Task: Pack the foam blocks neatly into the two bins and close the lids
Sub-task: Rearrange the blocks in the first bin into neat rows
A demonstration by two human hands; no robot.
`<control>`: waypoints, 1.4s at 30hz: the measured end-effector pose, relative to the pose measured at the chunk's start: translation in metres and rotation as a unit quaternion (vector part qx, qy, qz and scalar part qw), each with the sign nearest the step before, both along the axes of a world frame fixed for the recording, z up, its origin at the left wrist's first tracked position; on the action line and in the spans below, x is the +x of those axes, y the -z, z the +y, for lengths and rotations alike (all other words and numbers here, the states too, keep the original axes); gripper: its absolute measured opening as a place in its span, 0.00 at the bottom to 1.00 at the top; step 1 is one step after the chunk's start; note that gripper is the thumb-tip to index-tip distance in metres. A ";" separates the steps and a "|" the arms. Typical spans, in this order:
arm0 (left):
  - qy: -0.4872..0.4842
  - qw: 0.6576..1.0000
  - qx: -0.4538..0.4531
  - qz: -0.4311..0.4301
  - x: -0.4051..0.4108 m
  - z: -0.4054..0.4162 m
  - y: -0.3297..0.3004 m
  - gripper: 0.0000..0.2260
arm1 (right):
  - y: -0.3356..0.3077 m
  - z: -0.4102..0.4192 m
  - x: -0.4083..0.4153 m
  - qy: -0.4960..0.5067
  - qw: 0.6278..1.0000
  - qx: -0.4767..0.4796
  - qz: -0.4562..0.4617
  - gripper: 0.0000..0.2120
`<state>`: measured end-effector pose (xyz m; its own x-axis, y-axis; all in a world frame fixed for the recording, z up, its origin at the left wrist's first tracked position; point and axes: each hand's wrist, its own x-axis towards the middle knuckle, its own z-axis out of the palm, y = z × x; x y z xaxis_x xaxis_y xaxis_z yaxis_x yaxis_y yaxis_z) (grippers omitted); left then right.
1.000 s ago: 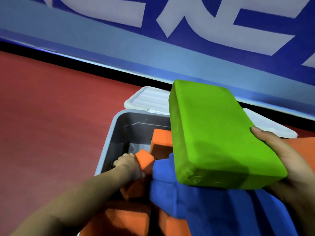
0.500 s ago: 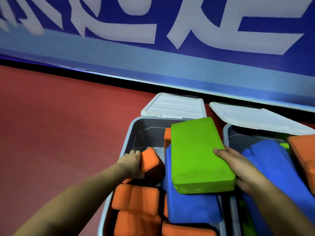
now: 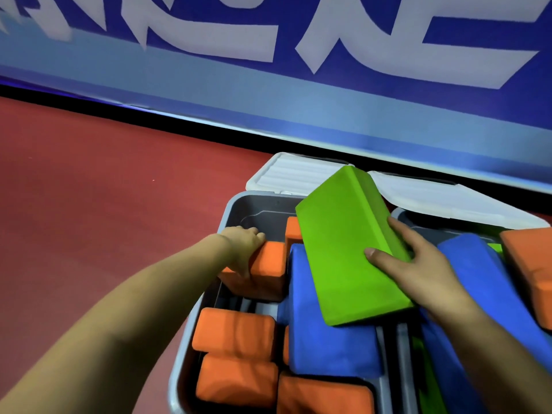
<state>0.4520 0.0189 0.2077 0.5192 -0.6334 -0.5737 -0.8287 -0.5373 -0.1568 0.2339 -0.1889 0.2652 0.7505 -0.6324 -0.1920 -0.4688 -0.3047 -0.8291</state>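
Observation:
My right hand [image 3: 415, 264] grips a big green foam block [image 3: 343, 249], tilted on its edge above a blue block [image 3: 325, 333] in the left grey bin [image 3: 239, 204]. My left hand [image 3: 242, 246] is closed over an orange block [image 3: 265, 267] at the bin's far left. Several more orange blocks [image 3: 236, 354] lie at the near end of that bin. The right bin [image 3: 418, 218] holds another blue block [image 3: 478, 279] and an orange block [image 3: 531, 270]. Both white lids [image 3: 286, 174] hang open behind the bins.
Red floor [image 3: 104, 204] stretches to the left of the bins. A blue wall banner [image 3: 298, 85] with white lettering rises just behind the open lids. The second lid [image 3: 448, 198] lies flat behind the right bin.
The green block has tipped up from lying flat to leaning on its edge, turned by my right hand. My left hand has pushed the orange block lower and further back in the left bin.

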 end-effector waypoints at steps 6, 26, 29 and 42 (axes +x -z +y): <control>-0.052 0.998 -0.019 0.026 0.009 0.016 -0.046 0.39 | -0.006 0.009 0.001 0.008 0.997 0.064 -0.048 0.31; -0.205 0.973 -0.017 0.102 -0.060 0.034 0.018 0.37 | -0.010 0.010 -0.002 0.050 0.987 0.124 -0.089 0.32; -0.230 0.970 -0.034 0.072 -0.059 0.040 0.031 0.36 | -0.007 0.006 -0.002 0.067 0.981 0.146 -0.106 0.32; -0.265 0.964 -0.017 0.014 -0.060 0.024 0.071 0.39 | 0.010 0.001 -0.007 0.068 0.981 0.160 -0.087 0.33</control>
